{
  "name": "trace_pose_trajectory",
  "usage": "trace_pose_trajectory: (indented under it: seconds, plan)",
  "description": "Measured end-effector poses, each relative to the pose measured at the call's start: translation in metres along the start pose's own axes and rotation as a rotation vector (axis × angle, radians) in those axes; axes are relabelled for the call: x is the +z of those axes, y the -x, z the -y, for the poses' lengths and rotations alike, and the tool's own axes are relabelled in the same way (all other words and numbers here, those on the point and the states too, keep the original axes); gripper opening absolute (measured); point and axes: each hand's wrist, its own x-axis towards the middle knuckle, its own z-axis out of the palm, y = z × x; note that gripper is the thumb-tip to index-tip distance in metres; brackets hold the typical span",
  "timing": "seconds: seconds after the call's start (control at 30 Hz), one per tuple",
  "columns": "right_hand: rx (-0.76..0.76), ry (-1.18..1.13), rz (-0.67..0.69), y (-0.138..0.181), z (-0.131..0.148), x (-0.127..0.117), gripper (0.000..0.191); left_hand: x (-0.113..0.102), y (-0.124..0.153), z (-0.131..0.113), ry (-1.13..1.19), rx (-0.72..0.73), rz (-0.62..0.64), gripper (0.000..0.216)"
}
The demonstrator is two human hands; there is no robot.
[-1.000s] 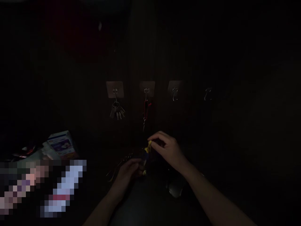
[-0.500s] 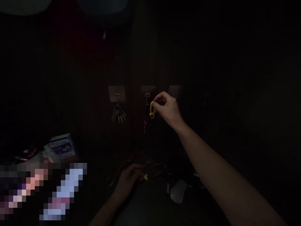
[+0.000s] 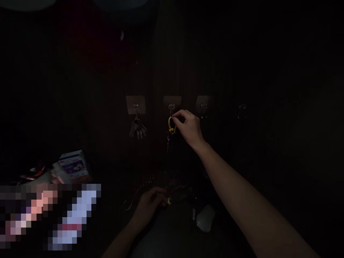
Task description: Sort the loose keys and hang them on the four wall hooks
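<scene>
My right hand (image 3: 188, 127) pinches a yellow braided cord loop (image 3: 170, 123) between thumb and fingertips. The loop is at the middle wall hook (image 3: 171, 107), in front of a dark red strap and a thin metal piece that hang there; whether it is on the hook I cannot tell. Low over the dark tabletop, my left hand (image 3: 150, 204) has its fingers curled together, with a small yellow piece (image 3: 169, 201) at the fingertips. Beaded cords (image 3: 143, 186) lie just behind that hand.
A bunch of keys (image 3: 138, 129) hangs from the left hook. The right hook (image 3: 204, 106) is partly behind my hand, and a faint ring (image 3: 242, 111) shows farther right. A pale rounded object (image 3: 205, 218) lies on the table; a box (image 3: 73, 166) stands left. The scene is very dark.
My right hand has moved the yellow loop slightly left, so that it now overlaps the red strap under the middle hook. The left hand stays in place; the view has shifted a little.
</scene>
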Motion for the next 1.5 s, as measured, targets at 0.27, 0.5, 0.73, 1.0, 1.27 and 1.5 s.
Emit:
trace_pose_trajectory:
  seconds: [0.27, 0.5, 0.73, 1.0, 1.27, 1.5]
  plan:
    - [-0.019, -0.112, -0.003, 0.039, -0.007, 0.007, 0.034, -0.001, -0.001, 0.005, -0.044, 0.061, 0.033, 0.021]
    - [-0.029, -0.069, 0.134, 0.065, -0.008, -0.004, 0.037, -0.002, -0.001, 0.002, -0.057, 0.022, 0.025, 0.023]
    - [0.035, -0.092, 0.277, 0.094, -0.016, -0.020, 0.043, -0.001, 0.000, -0.001, -0.057, 0.020, -0.004, 0.023]
    - [0.202, -0.108, 0.360, 0.138, -0.031, -0.039, 0.032, 0.002, 0.001, 0.002, -0.110, 0.033, -0.027, 0.022]
    - [0.380, -0.078, 0.305, 0.176, -0.060, -0.039, 0.029, 0.005, 0.005, 0.008, -0.266, 0.229, -0.025, 0.018]
    - [0.295, 0.119, 0.507, 0.194, -0.061, -0.017, 0.031, 0.006, 0.008, 0.011, -0.464, 0.379, 0.140, 0.032]
